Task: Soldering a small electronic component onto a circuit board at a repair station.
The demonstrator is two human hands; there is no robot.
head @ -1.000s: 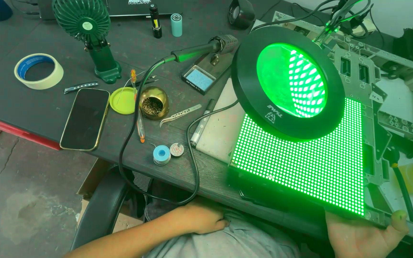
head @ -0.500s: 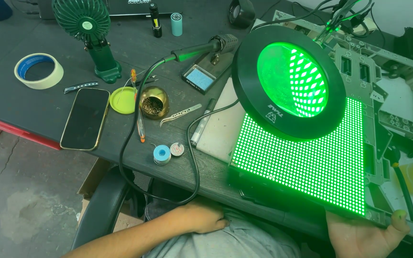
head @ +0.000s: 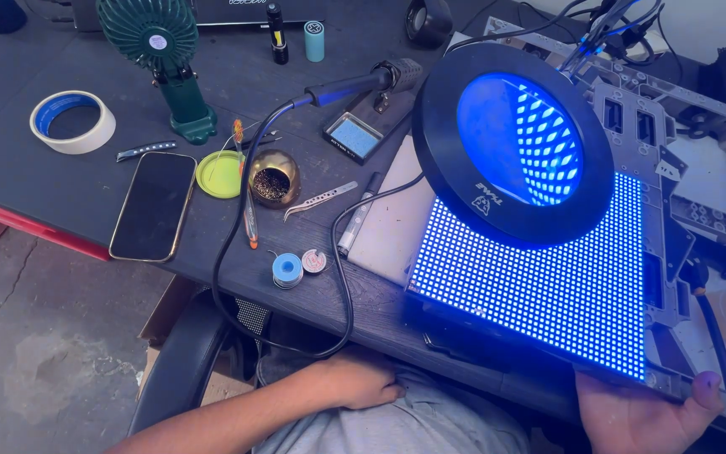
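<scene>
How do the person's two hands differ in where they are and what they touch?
The left hand rests in the lap below the table edge, fingers curled loosely, holding nothing. The right hand reaches up to the near corner of the blue-lit panel, thumb hooked over the frame edge there. Both are bare and sit below the desk.

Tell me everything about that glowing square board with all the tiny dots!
The light board is a flat square panel covered in neat rows of tiny lamps, all lit blue. It lies on the dark desk, its near edge over the desk's front. A round black magnifier hangs above its far corner. The right hand grips its near right corner.
</scene>
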